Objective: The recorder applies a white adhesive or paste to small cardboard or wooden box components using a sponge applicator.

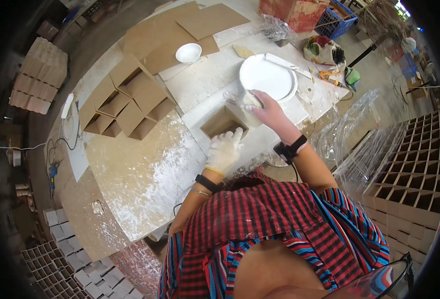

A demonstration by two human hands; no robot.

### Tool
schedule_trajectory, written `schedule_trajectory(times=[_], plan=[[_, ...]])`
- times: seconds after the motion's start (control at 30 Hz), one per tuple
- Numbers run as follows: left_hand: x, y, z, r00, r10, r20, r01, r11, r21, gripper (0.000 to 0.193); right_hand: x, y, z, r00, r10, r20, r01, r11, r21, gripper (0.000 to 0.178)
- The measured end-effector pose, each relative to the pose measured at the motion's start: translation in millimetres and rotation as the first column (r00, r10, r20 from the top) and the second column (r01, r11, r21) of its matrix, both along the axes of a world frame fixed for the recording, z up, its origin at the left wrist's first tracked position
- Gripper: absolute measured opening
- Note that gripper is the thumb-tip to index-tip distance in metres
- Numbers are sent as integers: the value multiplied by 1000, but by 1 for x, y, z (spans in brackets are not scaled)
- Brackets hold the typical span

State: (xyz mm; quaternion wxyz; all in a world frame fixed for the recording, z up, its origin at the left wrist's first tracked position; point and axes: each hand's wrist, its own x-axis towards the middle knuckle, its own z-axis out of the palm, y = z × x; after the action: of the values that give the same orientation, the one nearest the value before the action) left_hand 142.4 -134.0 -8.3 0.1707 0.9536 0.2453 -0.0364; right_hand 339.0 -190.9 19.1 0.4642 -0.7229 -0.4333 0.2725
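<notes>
An open-topped brown cardboard box (pixel 223 118) stands on the worktop in front of me. My left hand (pixel 225 149), in a white knitted glove with a yellow cuff, grips its near wall, fingers reaching over the edge. Just right of the box, my right hand (pixel 267 113) is closed around a whitish, paste-smeared piece (pixel 247 108) whose kind I cannot make out. Beyond that hand sits a round white tub (pixel 294 94) filled with white paste. A flat white-coated tool (pixel 282 62) lies across the tub's far rim.
Several open cardboard boxes (pixel 130 97) cluster at the left. Behind them are flat cardboard sheets (pixel 162 37) and a white bowl (pixel 188 53). A patterned bag (pixel 323 50) and orange-handled tool (pixel 331 75) lie far right. Boxes with divided cells (pixel 419 154) stack beside me, partly under clear plastic film (pixel 364 144).
</notes>
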Motion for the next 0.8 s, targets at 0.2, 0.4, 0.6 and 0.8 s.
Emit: schedule_trajectory(times=[0.2,0.4,0.6,0.8], plan=[[-45,13,8,969,113,218,-160,964,212,95,-24,45,-27,939,85,332,-74,996,-48,45],[-53,21,9,974,223,39,-226,968,106,105,-30,39,-33,879,221,423,-171,973,-155,41],[-53,21,4,967,254,15,-254,967,-6,105,-40,-12,-41,915,247,321,-169,953,-251,42],[-61,24,-2,967,250,48,-248,968,-39,108,-33,-22,-24,922,92,375,-68,995,-78,41]])
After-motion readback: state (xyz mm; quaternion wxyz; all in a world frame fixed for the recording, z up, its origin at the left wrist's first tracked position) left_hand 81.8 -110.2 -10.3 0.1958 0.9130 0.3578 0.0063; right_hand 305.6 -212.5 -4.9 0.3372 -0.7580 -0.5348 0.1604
